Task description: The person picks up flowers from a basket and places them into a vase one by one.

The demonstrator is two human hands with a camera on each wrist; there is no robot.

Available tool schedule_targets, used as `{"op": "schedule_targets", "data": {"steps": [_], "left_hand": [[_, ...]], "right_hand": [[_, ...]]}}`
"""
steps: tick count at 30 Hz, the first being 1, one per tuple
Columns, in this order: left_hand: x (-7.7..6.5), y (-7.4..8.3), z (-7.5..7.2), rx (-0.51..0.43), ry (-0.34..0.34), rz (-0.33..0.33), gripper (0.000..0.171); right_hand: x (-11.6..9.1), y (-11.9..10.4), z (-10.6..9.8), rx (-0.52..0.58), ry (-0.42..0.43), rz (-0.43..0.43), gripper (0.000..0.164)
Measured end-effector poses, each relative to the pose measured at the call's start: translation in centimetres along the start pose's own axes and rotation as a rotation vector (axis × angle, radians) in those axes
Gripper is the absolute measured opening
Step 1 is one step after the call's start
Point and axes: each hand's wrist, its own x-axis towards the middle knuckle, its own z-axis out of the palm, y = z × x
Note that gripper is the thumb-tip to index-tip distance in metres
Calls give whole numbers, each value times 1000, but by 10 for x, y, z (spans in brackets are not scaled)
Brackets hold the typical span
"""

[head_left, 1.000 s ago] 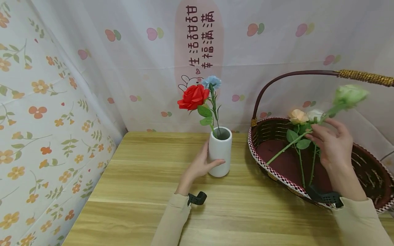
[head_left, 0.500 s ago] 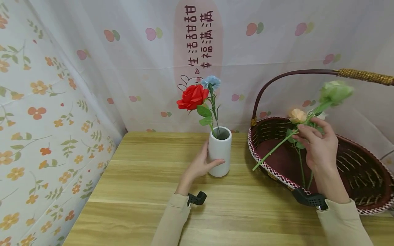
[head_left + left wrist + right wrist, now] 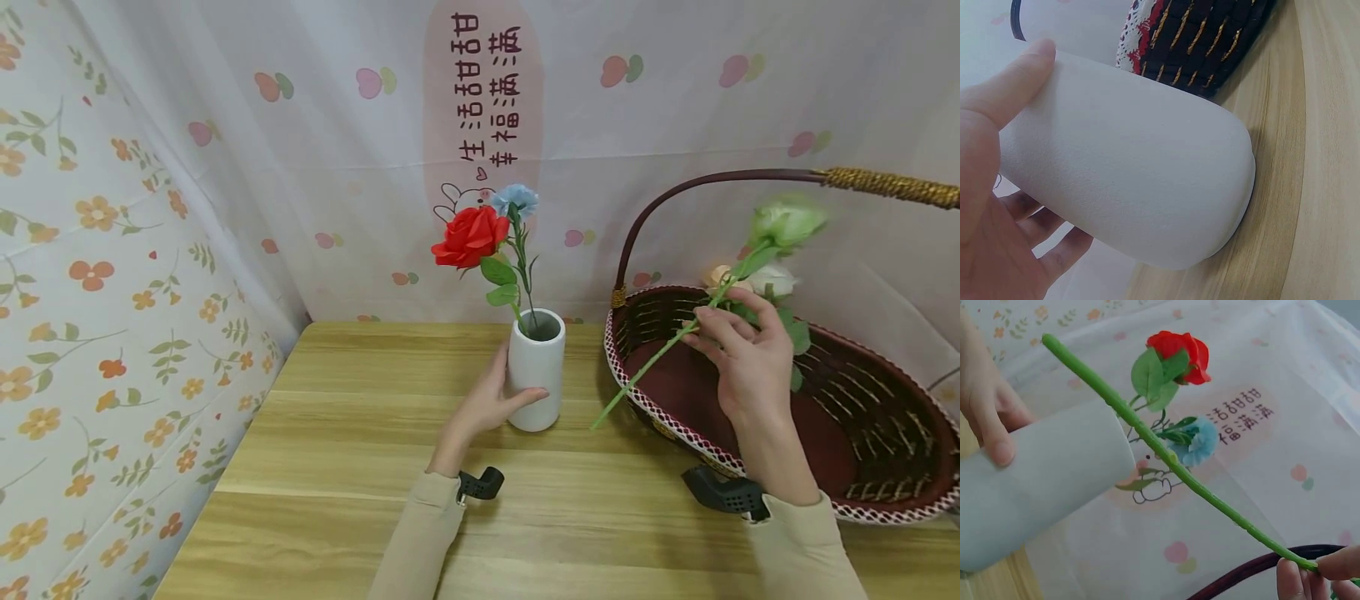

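A white cylindrical vase [image 3: 536,383] stands upright on the wooden table, holding a red rose [image 3: 471,237] and a light blue carnation-like flower [image 3: 516,201]. My left hand [image 3: 491,400] grips the vase from its left side; the left wrist view shows the thumb across the vase [image 3: 1135,156] and fingers behind it. With my right hand [image 3: 750,358] I pinch the stem of a pale green rose [image 3: 787,223] above the basket. That rose tilts, bloom up to the right, and its bare stem end [image 3: 1085,372] points down-left toward the table. Its bloom is blurred.
A dark brown wicker basket [image 3: 817,437] with a white-and-red trimmed rim and a tall arched handle [image 3: 720,177] stands at the right. Inside it, a white rose [image 3: 774,280] and a peach rose [image 3: 717,277] lean at the back, partly hidden. Printed curtains hang behind and at left.
My right hand has moved left with the green rose, and its stem end has passed over the basket's left rim. My left hand and the vase have stayed in place.
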Motion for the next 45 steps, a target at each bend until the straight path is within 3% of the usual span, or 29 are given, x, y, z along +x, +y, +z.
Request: {"op": "schedule_targets", "data": {"steps": [18,26,45], "left_hand": [[1,-1,1,-10,-6,0,100],[1,0,-1,12,-3,-5,102],[0,0,-1,29,7,-2,101]], "right_hand": [[1,8,31,-126,-108,-17,39],[15,1,52,-170,-144,-43,41],[48,-10,85,-142,-159,-93,40]]}}
